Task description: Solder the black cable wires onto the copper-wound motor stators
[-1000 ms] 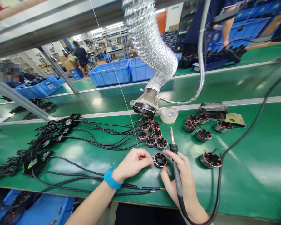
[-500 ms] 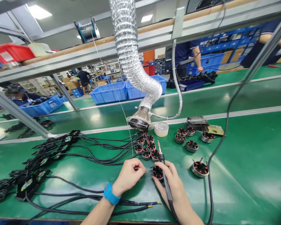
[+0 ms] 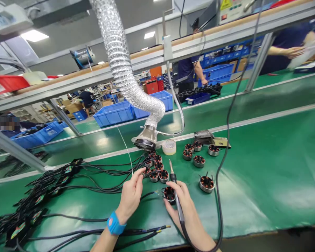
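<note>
Motor stator [image 3: 169, 194] sits low-centre beside the right hand [image 3: 185, 206], which grips a soldering iron [image 3: 175, 190] tip-up; left hand [image 3: 131, 196] pinches solder wire [image 3: 126, 148] just left.

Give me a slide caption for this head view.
Right hand holds a soldering iron by a motor; left hand pinches solder wire.

The green bench [image 3: 265, 168] lies bare to the right of the hanging black cord [image 3: 227, 140], so a hand could pass there freely. To the left, a tangle of black cables [image 3: 68, 182] covers the surface. Ahead of the two hands, the cluster of small motors [image 3: 154, 168], the fume hose nozzle [image 3: 144, 138] and the thin solder wire [image 3: 126, 150] stand close together and block the way forward.
</note>
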